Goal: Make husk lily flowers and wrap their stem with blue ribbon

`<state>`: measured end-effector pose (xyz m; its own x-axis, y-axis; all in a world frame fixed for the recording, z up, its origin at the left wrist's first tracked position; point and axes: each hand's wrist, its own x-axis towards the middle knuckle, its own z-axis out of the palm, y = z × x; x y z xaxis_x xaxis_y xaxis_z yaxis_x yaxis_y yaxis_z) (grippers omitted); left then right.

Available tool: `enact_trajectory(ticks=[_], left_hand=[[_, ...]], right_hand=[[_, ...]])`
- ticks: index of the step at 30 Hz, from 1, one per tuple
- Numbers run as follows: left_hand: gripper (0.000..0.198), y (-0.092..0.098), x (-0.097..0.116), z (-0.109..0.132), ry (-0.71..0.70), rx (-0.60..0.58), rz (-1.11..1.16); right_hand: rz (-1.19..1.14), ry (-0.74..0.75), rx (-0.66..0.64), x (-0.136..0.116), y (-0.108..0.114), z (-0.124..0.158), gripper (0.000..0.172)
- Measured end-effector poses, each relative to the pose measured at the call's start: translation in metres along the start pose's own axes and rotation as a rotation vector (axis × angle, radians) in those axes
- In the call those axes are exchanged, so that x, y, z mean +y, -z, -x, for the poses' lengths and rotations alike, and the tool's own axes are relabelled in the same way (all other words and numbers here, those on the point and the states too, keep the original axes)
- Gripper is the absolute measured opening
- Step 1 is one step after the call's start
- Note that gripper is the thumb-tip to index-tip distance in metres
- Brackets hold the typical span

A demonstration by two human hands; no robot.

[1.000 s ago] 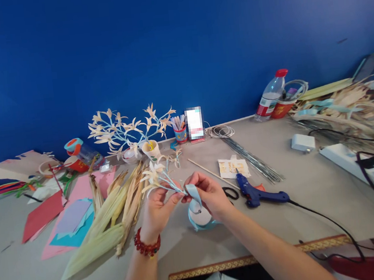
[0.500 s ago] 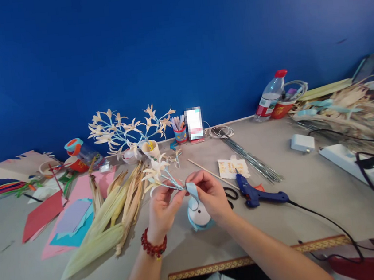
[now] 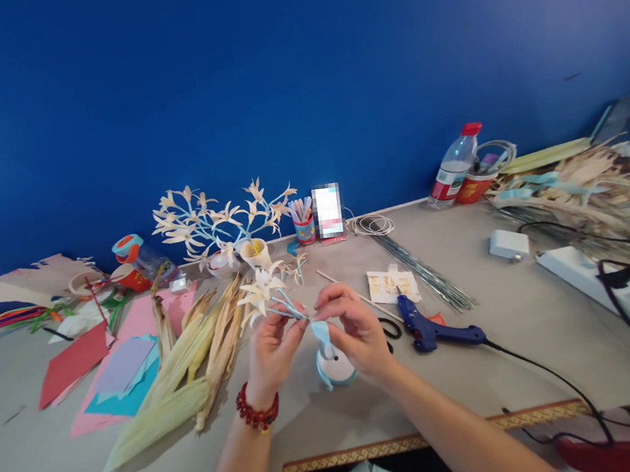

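Note:
My left hand (image 3: 273, 345), with a red beaded bracelet on its wrist, pinches the light-blue wrapped stems (image 3: 290, 308) of a spray of cream craft flowers (image 3: 264, 290). At the stem end, my right hand (image 3: 357, 331) has its thumb and fingertips closed on a strip of light-blue tape (image 3: 320, 331). That strip hangs down toward a tape roll (image 3: 337, 369) with a white face, lying below my hands on the table. Part of the grip on the tape is hidden by the fingers.
Right of my hands lie black-handled scissors (image 3: 391, 328) and a blue glue gun (image 3: 437, 328) with its cord. Corn husks (image 3: 169, 409) and coloured paper (image 3: 121, 373) lie left. Behind stand finished flower branches (image 3: 217, 216), a phone (image 3: 329, 212) and metal wires (image 3: 425, 266).
My right fingers have opened slightly and shifted at the stem end, and the tape strip now hangs straighter below them. My left hand still holds the flower stems and has barely moved.

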<state>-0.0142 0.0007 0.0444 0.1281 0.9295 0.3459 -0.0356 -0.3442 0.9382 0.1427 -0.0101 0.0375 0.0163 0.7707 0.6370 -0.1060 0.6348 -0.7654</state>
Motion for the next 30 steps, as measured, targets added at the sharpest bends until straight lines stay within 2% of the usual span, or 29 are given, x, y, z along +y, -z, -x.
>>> enact_trajectory(ticks=[6, 10, 12, 14, 16, 20, 21, 25, 28, 30], left_hand=[[0.006, 0.008, 0.001, -0.001, -0.187, 0.044, -0.141], [0.005, 0.012, -0.003, -0.003, -0.262, 0.138, -0.128], [0.006, 0.014, -0.005, -0.003, -0.32, 0.177, -0.121], [0.006, 0.017, -0.007, -0.003, -0.375, 0.207, -0.136], [0.005, 0.019, -0.008, -0.001, -0.416, 0.236, -0.169], [0.003, 0.018, -0.003, 0.001, -0.437, 0.269, -0.266], [0.004, 0.017, -0.001, 0.002, -0.44, 0.264, -0.289], [0.005, 0.013, 0.004, 0.001, -0.39, 0.245, -0.303], [0.006, 0.014, 0.001, -0.001, -0.324, 0.248, -0.267], [0.006, 0.019, -0.003, -0.002, -0.351, 0.26, -0.262]], right_hand=[[-0.05, 0.123, -0.143, -0.015, 0.004, -0.003, 0.009], [-0.129, 0.091, -0.293, -0.023, 0.007, 0.0, 0.007], [-0.142, 0.06, -0.32, -0.026, 0.007, 0.005, 0.007], [-0.115, -0.002, -0.239, -0.029, 0.005, 0.012, 0.007], [-0.042, -0.125, -0.157, -0.033, 0.0, 0.019, 0.012], [-0.001, -0.352, -0.221, -0.035, -0.016, 0.028, 0.036], [-0.034, -0.379, -0.215, -0.035, -0.021, 0.029, 0.038], [-0.206, -0.51, -0.202, -0.031, -0.025, 0.03, 0.026], [-0.469, -0.65, -0.271, -0.032, -0.013, 0.028, 0.031], [-0.605, -0.696, -0.302, -0.033, 0.0, 0.028, 0.035]])
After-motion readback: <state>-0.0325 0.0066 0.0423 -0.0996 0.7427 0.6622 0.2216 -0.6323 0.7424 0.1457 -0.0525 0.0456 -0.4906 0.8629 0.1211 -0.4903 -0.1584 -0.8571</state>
